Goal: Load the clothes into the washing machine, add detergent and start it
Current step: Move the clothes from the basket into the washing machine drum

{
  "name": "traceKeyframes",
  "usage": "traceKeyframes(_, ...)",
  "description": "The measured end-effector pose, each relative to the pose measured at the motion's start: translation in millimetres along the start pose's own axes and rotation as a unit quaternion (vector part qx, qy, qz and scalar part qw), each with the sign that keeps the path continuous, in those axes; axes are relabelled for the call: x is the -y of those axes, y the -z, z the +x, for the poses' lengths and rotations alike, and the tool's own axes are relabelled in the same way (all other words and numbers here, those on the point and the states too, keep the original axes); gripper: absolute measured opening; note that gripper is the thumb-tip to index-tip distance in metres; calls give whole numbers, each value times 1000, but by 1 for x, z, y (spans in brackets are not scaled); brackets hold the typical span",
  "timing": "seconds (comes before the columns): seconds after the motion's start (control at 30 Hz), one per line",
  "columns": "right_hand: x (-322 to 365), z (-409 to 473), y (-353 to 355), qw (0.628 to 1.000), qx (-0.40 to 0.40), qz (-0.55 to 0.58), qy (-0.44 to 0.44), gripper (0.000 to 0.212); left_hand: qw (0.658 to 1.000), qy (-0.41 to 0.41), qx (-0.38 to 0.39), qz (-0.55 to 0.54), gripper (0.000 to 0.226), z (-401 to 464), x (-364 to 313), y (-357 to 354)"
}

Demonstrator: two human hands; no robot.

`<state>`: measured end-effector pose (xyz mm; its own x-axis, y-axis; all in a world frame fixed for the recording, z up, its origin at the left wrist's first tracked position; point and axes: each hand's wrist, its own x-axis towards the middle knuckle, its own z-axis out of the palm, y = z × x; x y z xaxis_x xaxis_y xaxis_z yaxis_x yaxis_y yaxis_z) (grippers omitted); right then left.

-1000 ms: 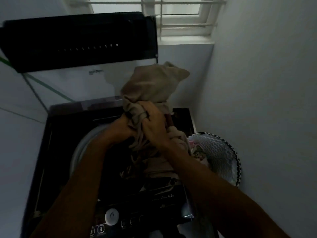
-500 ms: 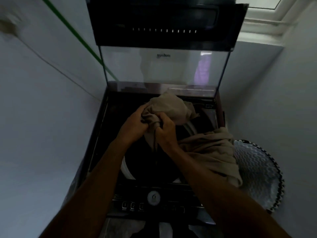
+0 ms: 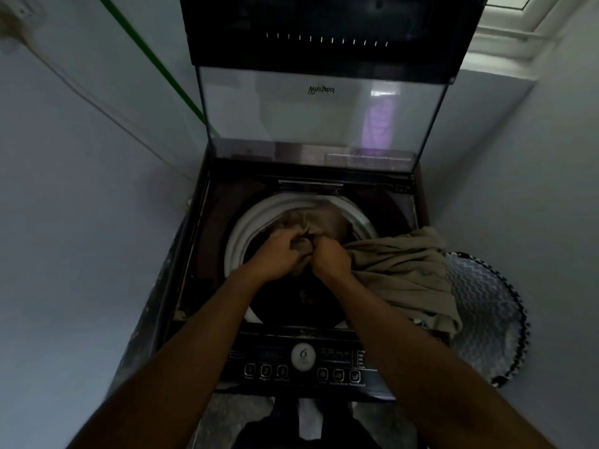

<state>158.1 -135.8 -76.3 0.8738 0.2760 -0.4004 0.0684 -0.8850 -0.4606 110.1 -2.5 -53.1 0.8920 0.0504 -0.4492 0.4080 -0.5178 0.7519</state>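
A top-loading washing machine (image 3: 207,241) stands with its glass lid (image 3: 321,111) raised. Its white drum rim (image 3: 246,228) rings a dark opening. A beige garment (image 3: 398,270) lies partly inside the drum and drapes over the machine's right edge. My left hand (image 3: 275,257) and my right hand (image 3: 330,257) sit side by side over the drum mouth, both gripping a bunched part of the garment. The control panel (image 3: 303,361) with its round dial runs along the front edge below my forearms. The drum's inside is too dark to make out.
A patterned laundry basket (image 3: 489,319) stands on the floor to the right of the machine, under the garment's hanging end. Plain walls close in on both sides. A green line (image 3: 152,56) runs diagonally along the left wall. A window frame (image 3: 512,34) shows at top right.
My hands have come down from chest height to the drum mouth with the beige garment. The bunched top of the garment now sits inside the rim, its tail over the right edge.
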Motion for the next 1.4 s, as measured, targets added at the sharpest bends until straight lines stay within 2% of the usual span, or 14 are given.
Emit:
traceKeyframes(0.1,-12,-4,1,982,143,-125,-15,32,991,46,108,60,58,6,15,-18)
traceKeyframes(0.17,-17,-6,2,977,170,-131,-16,32,972,62,175,143,54,-1,16,-26)
traceKeyframes(0.23,-20,-11,10,988,126,-88,-30,29,952,73,217,201,46,-6,11,-31)
traceKeyframes(0.3,-23,-17,26,998,26,-52,-25,28,951,54,216,216,38,-8,1,-35)
traceKeyframes(0.43,-40,-25,66,982,-154,-109,18,22,975,-30,80,206,36,3,-34,-47)
traceKeyframes(0.57,-75,-32,109,963,-185,-191,-49,28,980,-131,-21,146,31,10,-89,-69)
traceKeyframes(0.7,-115,-32,126,975,-180,-99,-80,44,980,-167,45,94,27,24,-119,-104)
traceKeyframes(0.73,-121,-34,128,978,-169,-100,-64,47,981,-163,59,86,31,27,-122,-114)
traceKeyframes(0.8,-132,-40,131,983,-156,-89,-49,49,978,-176,73,86,64,30,-126,-130)
traceKeyframes(0.9,-151,-49,137,983,-140,50,-109,71,969,-197,85,123,115,21,-142,-142)
traceKeyframes(1.07,-200,-50,136,963,-11,260,-75,102,944,-206,129,224,147,21,-144,-156)
traceKeyframes(1.17,-215,-56,140,949,51,303,-77,89,944,-206,99,239,151,24,-143,-164)
traceKeyframes(1.27,-226,-60,154,941,120,306,-84,98,948,-199,76,235,148,30,-144,-166)
traceKeyframes(1.4,-226,-64,172,935,215,268,-83,98,958,-197,100,183,114,26,-147,-164)
